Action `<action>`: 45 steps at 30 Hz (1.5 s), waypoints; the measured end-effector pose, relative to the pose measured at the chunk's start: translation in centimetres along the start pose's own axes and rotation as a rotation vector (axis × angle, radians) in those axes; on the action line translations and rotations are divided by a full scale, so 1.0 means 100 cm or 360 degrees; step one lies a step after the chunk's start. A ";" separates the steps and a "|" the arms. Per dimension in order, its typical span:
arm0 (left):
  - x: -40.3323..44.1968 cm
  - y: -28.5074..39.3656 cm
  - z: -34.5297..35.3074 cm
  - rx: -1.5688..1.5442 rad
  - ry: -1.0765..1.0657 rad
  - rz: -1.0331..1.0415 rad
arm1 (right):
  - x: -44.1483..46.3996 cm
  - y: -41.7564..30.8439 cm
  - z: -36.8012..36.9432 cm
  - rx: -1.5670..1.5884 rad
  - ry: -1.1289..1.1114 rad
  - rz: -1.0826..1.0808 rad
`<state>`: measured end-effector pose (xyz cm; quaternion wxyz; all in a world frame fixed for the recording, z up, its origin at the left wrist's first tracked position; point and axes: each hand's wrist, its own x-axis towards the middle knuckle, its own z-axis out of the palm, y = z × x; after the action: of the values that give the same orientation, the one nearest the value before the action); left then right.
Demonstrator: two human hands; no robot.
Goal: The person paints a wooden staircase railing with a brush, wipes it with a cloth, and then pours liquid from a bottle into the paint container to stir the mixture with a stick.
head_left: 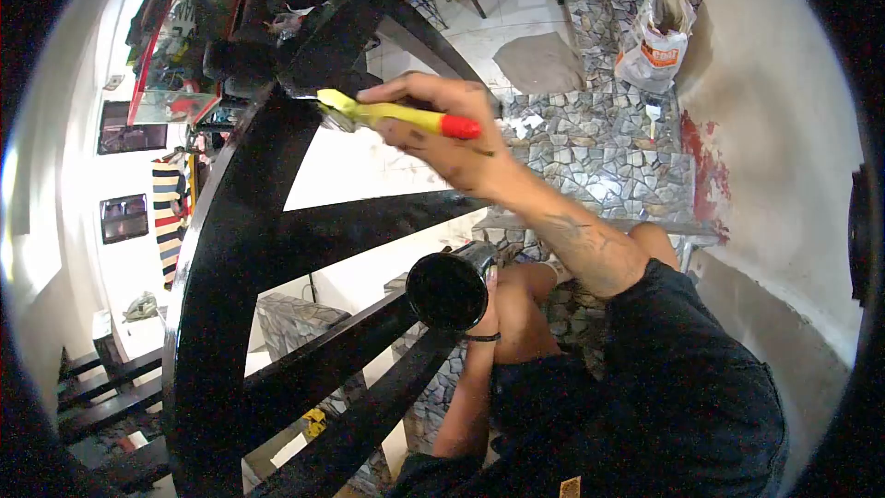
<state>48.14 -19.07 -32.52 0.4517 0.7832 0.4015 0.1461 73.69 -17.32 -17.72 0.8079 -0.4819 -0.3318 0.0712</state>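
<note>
My right hand point(442, 129) is closed around a paintbrush point(415, 120) with a yellow handle and a red end. The brush's bristle end points left, close beside the black stair railing point(226, 194); motion blur hides whether it touches. Lower down, my left hand point(490, 304) grips a can point(447, 292) whose round mouth faces up and whose inside looks black. Most of the left fingers are hidden behind the can. The railing's wide, glossy handrail curves down the left, with broad black slats running from it toward me.
Stone-patterned steps point(590, 152) lie below, with a second brush point(653, 120) on them. A white bag point(656, 37) stands by the right wall point(784, 111). Beyond the railing are a grey mat point(539, 63) and a red-edged glass case point(175, 55).
</note>
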 end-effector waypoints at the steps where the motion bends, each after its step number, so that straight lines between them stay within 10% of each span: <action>1: 0.001 -0.001 -0.001 0.0008 0.0000 -0.0002 | -0.003 -0.004 -0.010 0.0062 -0.0070 0.0136; 14: 0.004 0.000 0.001 -0.0028 0.0032 -0.0017 | 0.122 0.175 -0.056 -0.0378 0.0468 0.0010; 22: 0.006 -0.001 0.003 -0.0035 0.0069 -0.0046 | 0.031 0.065 0.013 -0.0243 0.0301 -0.0258; 27: 0.007 0.008 0.004 0.0029 0.0115 -0.0083 | -0.011 -0.010 0.005 -0.0008 0.0056 0.0141; 35: 0.004 0.004 0.005 0.0115 0.0133 -0.0017 | 0.043 0.072 -0.033 -0.0091 0.0413 0.0096; 45: 0.005 0.002 0.009 0.0084 0.0459 0.0154 | -0.012 0.004 0.045 -0.0230 0.0256 -0.0022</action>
<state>49.03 -19.27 -32.90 0.3609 0.7842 0.4277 0.2681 70.16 -14.38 -17.17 0.7955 -0.5408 -0.2734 0.0025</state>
